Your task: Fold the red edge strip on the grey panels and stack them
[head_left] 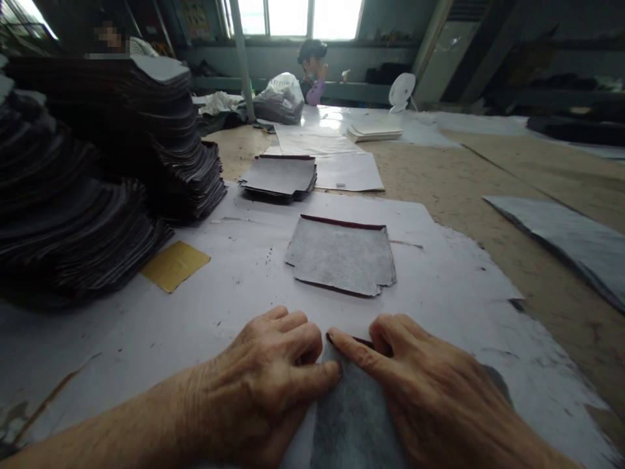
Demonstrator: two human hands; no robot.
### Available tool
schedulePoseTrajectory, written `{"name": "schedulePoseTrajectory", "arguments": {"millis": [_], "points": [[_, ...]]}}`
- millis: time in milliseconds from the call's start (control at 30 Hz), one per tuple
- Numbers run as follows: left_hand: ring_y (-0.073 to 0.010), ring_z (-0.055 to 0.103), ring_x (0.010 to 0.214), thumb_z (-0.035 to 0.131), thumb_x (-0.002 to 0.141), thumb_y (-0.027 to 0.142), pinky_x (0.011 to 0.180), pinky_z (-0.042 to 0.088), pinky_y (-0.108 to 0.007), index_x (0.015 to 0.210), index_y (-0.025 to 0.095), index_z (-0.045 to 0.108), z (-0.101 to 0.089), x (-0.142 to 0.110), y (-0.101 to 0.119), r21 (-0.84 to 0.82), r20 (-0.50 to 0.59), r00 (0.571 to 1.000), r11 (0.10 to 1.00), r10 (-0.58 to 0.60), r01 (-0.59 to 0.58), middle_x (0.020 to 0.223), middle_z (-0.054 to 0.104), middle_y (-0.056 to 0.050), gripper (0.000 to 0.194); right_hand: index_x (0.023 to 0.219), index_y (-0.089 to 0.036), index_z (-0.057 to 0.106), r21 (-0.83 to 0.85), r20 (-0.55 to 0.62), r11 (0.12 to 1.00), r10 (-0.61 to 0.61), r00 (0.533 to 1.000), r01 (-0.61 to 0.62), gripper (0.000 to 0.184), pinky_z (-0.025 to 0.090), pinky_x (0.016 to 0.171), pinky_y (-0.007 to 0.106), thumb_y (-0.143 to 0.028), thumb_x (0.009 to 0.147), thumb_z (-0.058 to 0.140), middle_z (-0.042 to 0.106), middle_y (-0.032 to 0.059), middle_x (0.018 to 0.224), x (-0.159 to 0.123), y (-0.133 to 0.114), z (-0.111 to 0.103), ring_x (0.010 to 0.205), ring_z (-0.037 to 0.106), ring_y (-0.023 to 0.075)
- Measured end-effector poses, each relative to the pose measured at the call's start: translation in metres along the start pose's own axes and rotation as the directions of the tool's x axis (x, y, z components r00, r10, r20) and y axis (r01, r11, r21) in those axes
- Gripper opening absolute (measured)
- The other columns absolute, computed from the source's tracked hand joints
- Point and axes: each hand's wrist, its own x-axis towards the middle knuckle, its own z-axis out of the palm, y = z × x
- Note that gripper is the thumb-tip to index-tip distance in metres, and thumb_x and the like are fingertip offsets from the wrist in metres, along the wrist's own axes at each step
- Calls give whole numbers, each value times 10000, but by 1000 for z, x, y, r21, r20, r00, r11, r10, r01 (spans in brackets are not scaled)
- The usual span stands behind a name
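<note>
A grey fabric piece (359,417) with a dark edge lies on the white paper right in front of me, partly covered by my hands. My left hand (273,368) has its fingers curled, and its thumb rests on the piece's left edge. From the other side, my right hand (424,378) presses its index finger along the dark top edge, its other fingers bent under. What lies beneath the curled fingers is hidden. Just beyond my hands is a flat grey piece (342,254) with a dark red folded top edge. Farther back sits a small stack of similar pieces (280,174).
Tall stacks of dark sheets (180,143) rise at the left, beside a yellow-brown square (176,266). White paper (244,260) covers the near table. A grey sheet (566,228) lies at right. A person (315,71), a white fan (401,91) and plastic bags (280,98) are farther back.
</note>
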Motion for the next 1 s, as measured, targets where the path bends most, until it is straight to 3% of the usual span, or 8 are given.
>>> {"name": "schedulePoseTrajectory", "arguments": {"millis": [433,533,633,700,867,1000], "points": [[-172,407,681,435,749,111,610,322,-353,968,137,576,1,-1,0,-4,-1,1000,1000,9,-9,763,456,-36,262,1151,-229,583,-94,-14,996,3,1000,-4,555,393,488,258,-5,687,375,547,76,763,1,-8,4,580,463,151],[-170,422,686,417,788,106,620,334,-348,969,143,579,1,0,1,-2,-1,1000,1000,3,-3,760,466,-37,246,1125,-225,594,-38,-125,999,10,992,-15,488,430,534,276,-10,742,381,562,67,773,-3,-8,2,639,495,161],[-167,438,693,414,809,108,633,350,-346,985,156,584,-1,1,3,9,-7,1000,1000,-8,8,773,473,-41,250,1014,-169,634,-35,-358,999,-10,934,-2,321,457,640,301,-29,790,450,598,68,824,-18,-3,-9,774,525,178],[-165,444,698,418,813,106,636,364,-341,1011,163,582,-2,0,4,0,-9,1000,1000,-11,11,778,470,-43,263,960,-155,645,-86,-433,995,6,901,-48,234,450,704,301,-57,810,494,607,61,847,-34,3,-19,831,526,177],[-167,467,790,417,808,65,704,428,-339,1117,169,527,0,-4,6,-28,-55,998,1000,12,-13,910,492,-67,344,933,-163,639,-193,-389,976,20,921,-102,218,442,703,274,-119,869,435,603,45,844,-78,15,-39,805,542,144],[-245,425,1045,428,820,127,884,406,-453,1310,157,357,1,-4,6,74,-91,995,996,-35,41,1177,439,-129,496,928,-173,615,-160,-387,978,62,920,-134,256,462,669,265,-50,819,418,612,35,837,-95,9,-32,770,554,139]]}}
